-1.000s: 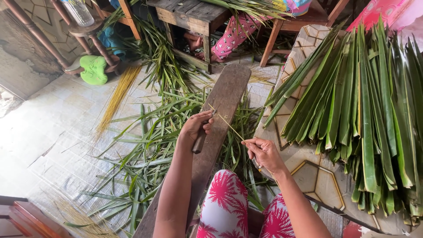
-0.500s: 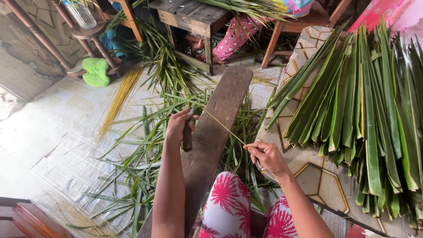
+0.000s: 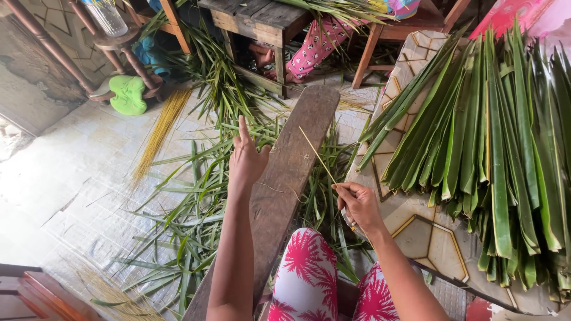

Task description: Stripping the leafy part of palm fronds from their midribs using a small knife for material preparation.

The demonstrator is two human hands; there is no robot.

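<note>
Since the earlier frame the left hand [image 3: 245, 159] has lifted off the wooden plank [image 3: 289, 178] and drifted to its left edge; its index finger points far, the other fingers look curled, and whether the dark-handled knife seen before is in its grip cannot be told from this angle. At the same time the thin pale leaf rib [image 3: 317, 156] has come free of that hand and now slants from the right hand [image 3: 357, 205] up and to the left over the plank, its far tip unsupported. That right hand pinches the near end of the rib between thumb and fingertips, just right of the plank and above a knee in red-and-white patterned cloth. Stripped green leaf blades [image 3: 196, 196] litter the floor to the left of the plank and beyond it. To the right, a thick stack of long green leaves [image 3: 493, 148] lies on a patterned surface. Far left, a small bundle of yellow ribs [image 3: 157, 134] rests on the tiles near a green sandal [image 3: 126, 94].
</note>
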